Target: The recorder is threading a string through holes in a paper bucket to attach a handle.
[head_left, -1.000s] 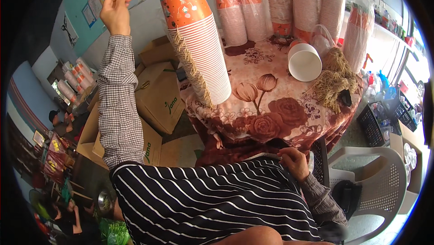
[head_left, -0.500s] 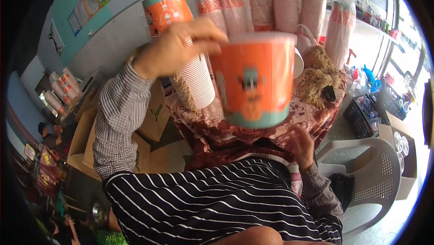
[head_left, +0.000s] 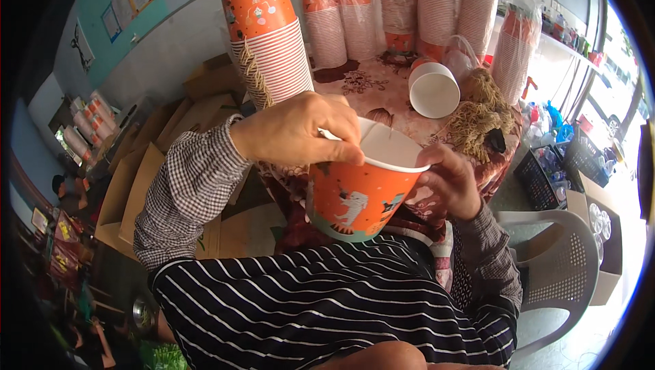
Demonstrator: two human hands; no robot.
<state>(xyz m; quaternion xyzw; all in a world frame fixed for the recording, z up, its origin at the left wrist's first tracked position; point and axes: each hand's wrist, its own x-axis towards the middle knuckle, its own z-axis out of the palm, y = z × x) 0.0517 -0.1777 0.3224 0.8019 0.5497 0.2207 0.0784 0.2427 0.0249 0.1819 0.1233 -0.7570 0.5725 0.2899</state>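
An orange paper bucket (head_left: 358,196) with cartoon prints and a white inside sits upright in front of my chest. My left hand (head_left: 297,128) pinches its near rim from above, fingers curled over the edge. My right hand (head_left: 450,179) cups the bucket's right side at the rim. Behind my left hand a tall leaning stack of the same orange buckets (head_left: 269,36) stands on the table with the floral cloth (head_left: 368,83).
Several sleeves of stacked paper cups (head_left: 416,2) line the back of the table. One white bucket (head_left: 433,90) lies on its side beside a pile of twine handles (head_left: 477,114). Flat cardboard boxes (head_left: 129,193) lean at left; a white plastic chair (head_left: 552,268) stands at right.
My left hand brought one bucket down from high overhead to chest height. It now sits upright, and my right hand has risen from my lap to grip its side.
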